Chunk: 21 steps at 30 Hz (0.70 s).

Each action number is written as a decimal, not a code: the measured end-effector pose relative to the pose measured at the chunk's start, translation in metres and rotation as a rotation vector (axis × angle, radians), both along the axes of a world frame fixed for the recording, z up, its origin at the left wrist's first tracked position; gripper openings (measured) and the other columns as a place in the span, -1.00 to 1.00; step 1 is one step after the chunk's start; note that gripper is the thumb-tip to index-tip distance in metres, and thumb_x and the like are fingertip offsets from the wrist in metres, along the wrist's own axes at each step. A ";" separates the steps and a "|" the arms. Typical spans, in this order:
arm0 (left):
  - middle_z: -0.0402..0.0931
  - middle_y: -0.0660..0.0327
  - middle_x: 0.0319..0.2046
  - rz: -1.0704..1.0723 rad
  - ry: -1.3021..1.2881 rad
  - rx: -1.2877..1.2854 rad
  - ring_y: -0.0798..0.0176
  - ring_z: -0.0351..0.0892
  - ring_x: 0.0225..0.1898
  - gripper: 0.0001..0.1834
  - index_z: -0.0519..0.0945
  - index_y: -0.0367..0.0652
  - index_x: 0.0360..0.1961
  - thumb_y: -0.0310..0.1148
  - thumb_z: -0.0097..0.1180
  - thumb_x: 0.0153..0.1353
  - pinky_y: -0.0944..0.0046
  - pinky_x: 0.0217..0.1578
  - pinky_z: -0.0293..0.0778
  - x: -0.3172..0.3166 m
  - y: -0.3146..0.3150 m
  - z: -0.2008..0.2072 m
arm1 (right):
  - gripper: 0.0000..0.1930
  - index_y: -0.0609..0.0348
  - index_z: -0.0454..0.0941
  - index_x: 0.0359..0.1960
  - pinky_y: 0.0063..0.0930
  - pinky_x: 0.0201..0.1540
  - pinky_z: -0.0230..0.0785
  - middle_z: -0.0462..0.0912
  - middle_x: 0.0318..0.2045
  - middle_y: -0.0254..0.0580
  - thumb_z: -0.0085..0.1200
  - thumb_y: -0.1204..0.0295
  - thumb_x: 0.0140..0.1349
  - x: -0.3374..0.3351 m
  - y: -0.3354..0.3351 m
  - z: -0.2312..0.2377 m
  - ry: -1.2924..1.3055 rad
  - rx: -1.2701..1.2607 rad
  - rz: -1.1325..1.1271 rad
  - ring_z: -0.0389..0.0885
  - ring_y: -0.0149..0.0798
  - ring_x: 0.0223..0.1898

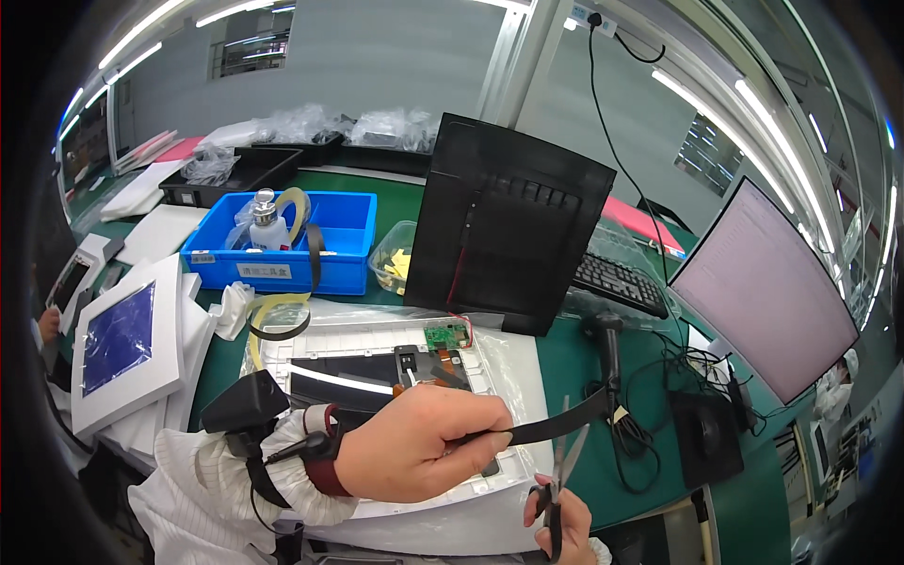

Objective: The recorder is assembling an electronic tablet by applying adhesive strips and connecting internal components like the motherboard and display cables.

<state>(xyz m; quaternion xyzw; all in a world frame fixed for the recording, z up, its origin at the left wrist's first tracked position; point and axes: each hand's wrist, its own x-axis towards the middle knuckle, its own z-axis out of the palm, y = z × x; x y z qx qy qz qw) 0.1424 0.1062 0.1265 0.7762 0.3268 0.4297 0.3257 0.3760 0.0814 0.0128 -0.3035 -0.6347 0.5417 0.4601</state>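
My left hand (419,444) pinches a strip of black tape (556,426) between thumb and fingers. The strip's free end reaches out to the right. My right hand (570,537) grips a pair of scissors (557,490) with black handles, and their parted blades point up close to the strip. Whether the blades touch it I cannot tell. Below my left hand lies an opened white device housing (325,341) with a green circuit board (444,336). A thin red wire joins that board to a black panel (513,221) standing upright behind. My left wrist and hand hide part of the housing.
At the back left, a blue divided bin (282,273) holds a bottle and tape rolls. Beside it is a clear tub (394,264) with yellow bits. White framed screens (127,339) are stacked left. A barcode scanner (607,353), tangled cables, keyboard (620,282) and monitor (767,292) occupy the right.
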 end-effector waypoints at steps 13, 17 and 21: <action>0.29 0.15 -0.71 0.008 0.028 -0.113 0.24 0.28 -0.67 -0.91 0.41 -0.29 -0.51 -0.48 -0.04 0.07 0.34 -0.61 0.22 0.016 0.007 -0.004 | -0.47 0.36 0.27 0.05 -0.50 -0.42 0.22 0.38 -0.51 -0.20 0.04 0.36 0.04 0.011 0.006 -0.025 -0.272 0.390 -0.050 0.36 -0.31 -0.50; 0.25 0.16 -0.74 0.063 -0.019 -0.116 0.22 0.21 -0.70 -0.91 0.39 -0.28 -0.50 -0.48 -0.05 0.07 0.30 -0.64 0.18 0.020 0.009 -0.004 | -0.49 0.36 0.29 0.03 -0.50 -0.42 0.22 0.39 -0.50 -0.19 0.04 0.43 0.00 0.014 0.001 -0.032 -0.255 0.385 -0.047 0.36 -0.31 -0.49; 0.28 0.12 -0.73 0.018 0.063 -0.092 0.17 0.25 -0.70 -0.89 0.39 -0.29 -0.51 -0.47 -0.05 0.07 0.29 -0.63 0.20 0.023 0.010 -0.009 | -0.50 0.36 0.32 0.00 -0.50 -0.42 0.22 0.39 -0.51 -0.20 0.07 0.46 -0.03 0.008 0.001 -0.034 -0.189 0.376 -0.039 0.36 -0.30 -0.50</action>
